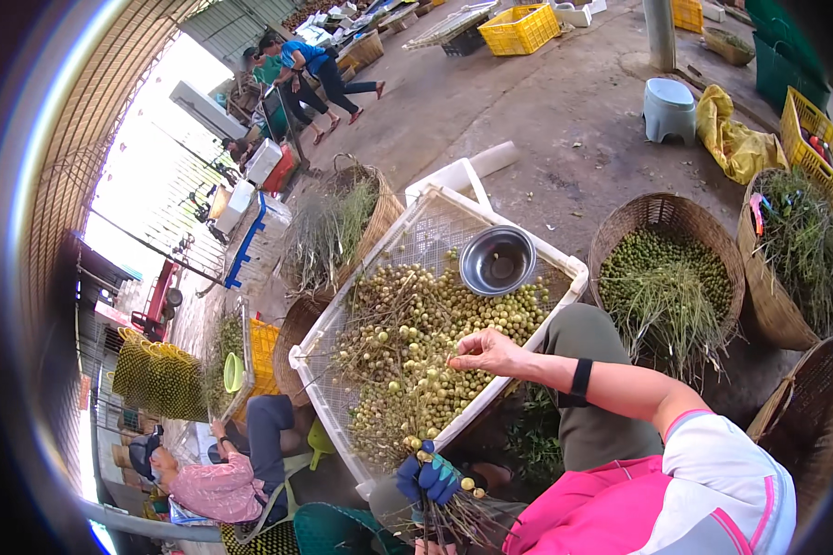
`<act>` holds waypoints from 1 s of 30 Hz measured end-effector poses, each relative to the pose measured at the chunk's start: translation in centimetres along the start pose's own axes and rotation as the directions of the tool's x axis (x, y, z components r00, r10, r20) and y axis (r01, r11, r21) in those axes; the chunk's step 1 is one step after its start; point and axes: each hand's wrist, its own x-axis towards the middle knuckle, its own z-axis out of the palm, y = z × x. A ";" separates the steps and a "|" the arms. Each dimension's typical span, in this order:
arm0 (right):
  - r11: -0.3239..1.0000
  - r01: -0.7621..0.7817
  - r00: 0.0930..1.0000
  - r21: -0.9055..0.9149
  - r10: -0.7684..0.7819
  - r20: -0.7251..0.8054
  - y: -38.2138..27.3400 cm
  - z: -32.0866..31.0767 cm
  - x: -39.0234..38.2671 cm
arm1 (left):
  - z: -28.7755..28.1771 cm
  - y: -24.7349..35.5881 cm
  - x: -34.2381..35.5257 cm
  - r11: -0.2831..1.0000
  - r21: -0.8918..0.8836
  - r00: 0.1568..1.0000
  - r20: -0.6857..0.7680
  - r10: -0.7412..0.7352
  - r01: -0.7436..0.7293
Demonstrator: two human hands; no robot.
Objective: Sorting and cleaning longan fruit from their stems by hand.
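From where I stand, I can't make out whether the right hand [491,351] pinches anything between its fingertips. Just beyond it, the few bits inside the metal bowl [498,262] are too small to name. The gloved left hand [430,477] hides the middle of its bundled stems [463,523], whose ends run off below. Well right of both hands, an empty-looking basket [814,407] is cut off by the dark rim.

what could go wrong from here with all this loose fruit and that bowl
The metal bowl sits close to the edge of the white tray, so a knock might tip it. Some loose fruit lies near the rim and could roll off. The stems jutting from the gloved left hand might snag others.
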 end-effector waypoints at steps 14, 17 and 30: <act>0.981 -0.020 0.906 0.193 0.099 -0.412 -1.8 -0.5 -0.9 | -1.1 0.4 -0.8 1.000 0.029 1.000 0.013 -0.006 0.006; 0.925 -0.001 0.944 0.380 0.126 -0.306 -4.2 -0.3 -2.7 | -1.0 0.5 -0.8 0.999 0.041 1.000 0.024 -0.011 0.010; 0.987 -0.157 0.983 0.030 0.159 -0.093 -3.3 3.3 0.1 | 1.4 0.3 -1.3 0.940 0.340 0.885 -0.447 0.130 0.034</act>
